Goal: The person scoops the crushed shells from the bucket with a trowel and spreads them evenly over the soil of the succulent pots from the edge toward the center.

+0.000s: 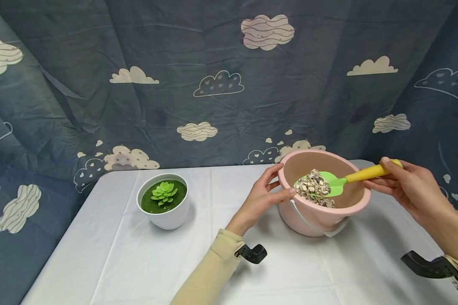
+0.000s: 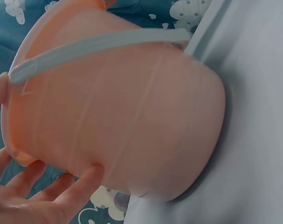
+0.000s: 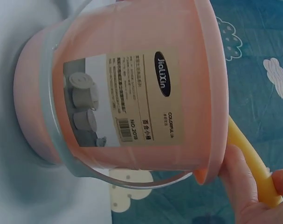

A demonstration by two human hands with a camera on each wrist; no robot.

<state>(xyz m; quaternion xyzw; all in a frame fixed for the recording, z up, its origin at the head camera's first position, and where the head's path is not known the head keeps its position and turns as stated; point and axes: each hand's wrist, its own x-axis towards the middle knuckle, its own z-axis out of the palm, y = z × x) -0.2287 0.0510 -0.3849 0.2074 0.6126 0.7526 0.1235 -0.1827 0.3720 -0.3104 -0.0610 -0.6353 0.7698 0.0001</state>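
A pink bucket [image 1: 309, 220] with a pale handle [image 2: 104, 44] stands on the white table. My left hand [image 1: 257, 199] holds its left side, the thumb at the rim and the fingers spread along the outer wall. Over the bucket's mouth is a small trowel with a green blade [image 1: 333, 185] and a yellow handle [image 1: 370, 173]. My right hand [image 1: 416, 186] grips that handle by the right rim. Loose grey, white and brown chips [image 1: 313, 184] are heaped on the blade. The bucket's floor is hidden in the head view.
To the left on the white-covered table [image 1: 229, 271] stands a white pot [image 1: 169, 218] with a green succulent [image 1: 164, 192]. Behind the table hangs a dark cloth [image 1: 156, 110] with cloud prints. A label [image 3: 127, 100] is on the bucket's side.
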